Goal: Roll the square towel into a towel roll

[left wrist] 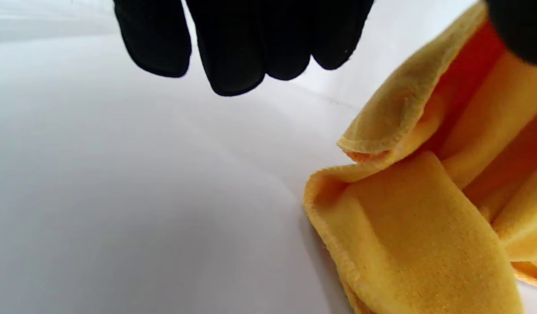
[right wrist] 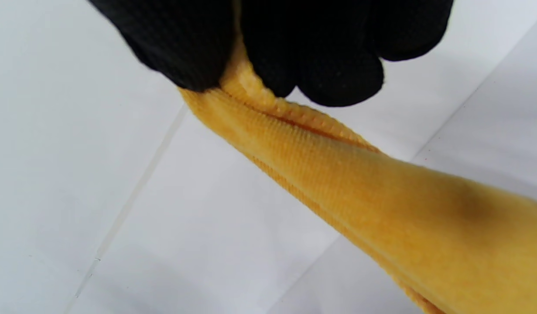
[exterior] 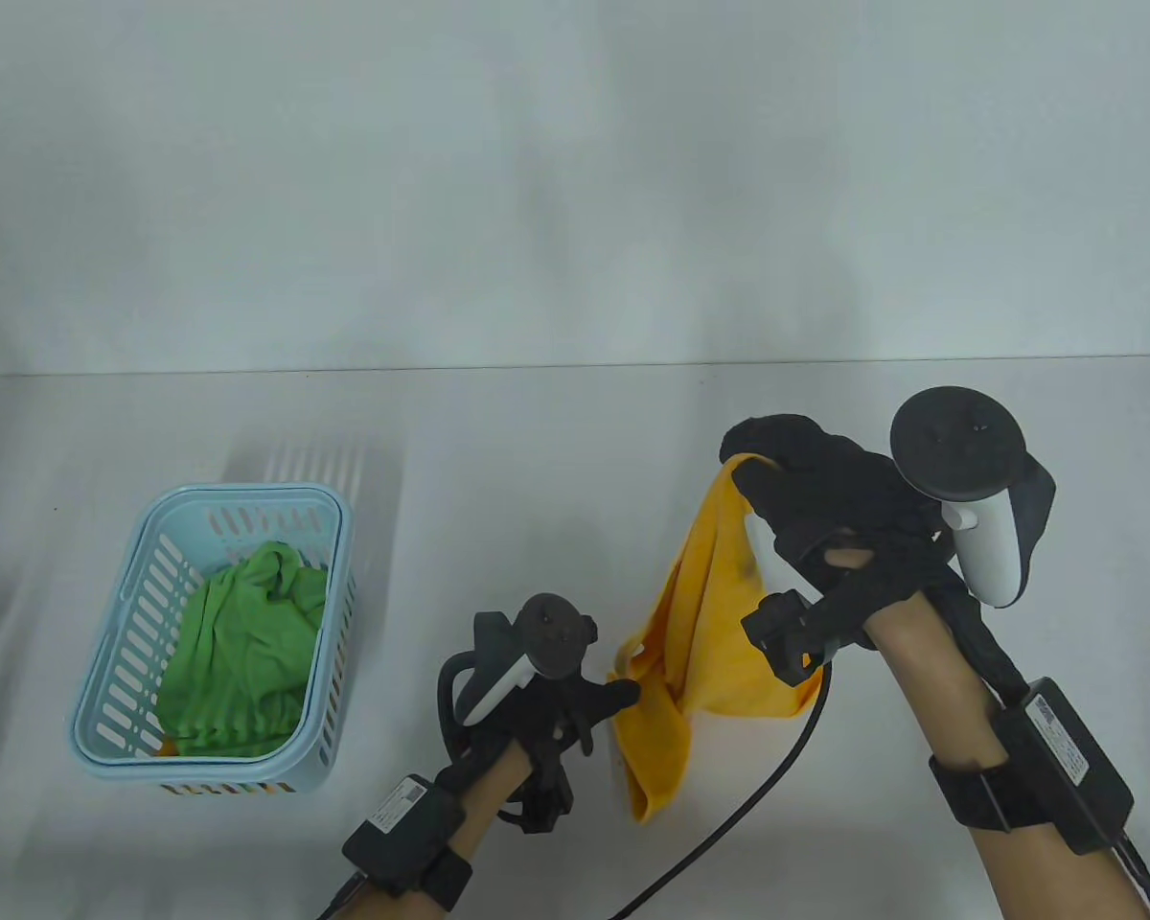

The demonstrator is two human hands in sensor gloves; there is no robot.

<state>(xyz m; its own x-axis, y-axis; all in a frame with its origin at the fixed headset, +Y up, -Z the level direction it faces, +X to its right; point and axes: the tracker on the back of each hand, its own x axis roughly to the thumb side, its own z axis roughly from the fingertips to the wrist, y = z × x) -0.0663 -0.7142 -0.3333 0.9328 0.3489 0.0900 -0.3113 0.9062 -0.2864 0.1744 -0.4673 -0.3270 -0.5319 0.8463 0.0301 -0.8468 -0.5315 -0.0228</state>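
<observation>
The right hand [exterior: 805,489] pinches one corner of the yellow towel [exterior: 700,623] between curled fingers [right wrist: 333,65] and holds it above the table [exterior: 537,460], so the cloth hangs down in loose folds and only its lower end lies on the surface. The left hand [exterior: 575,700] is low, just beside the hanging edge. Its thumb seems to touch the cloth, but I cannot tell if it really grips; in the left wrist view its fingers [left wrist: 233,48] hang loosely curled and hold nothing.

I judge that the step is still the preparing: the towel is not yet spread, and no rolling is begun. The next move needs the left hand to take a second corner, so both hands can lay the square flat.

The table is white and matte, with a pale wall behind. At the left stands a light blue basket [exterior: 115,632] with a green cloth [exterior: 240,652] inside.
</observation>
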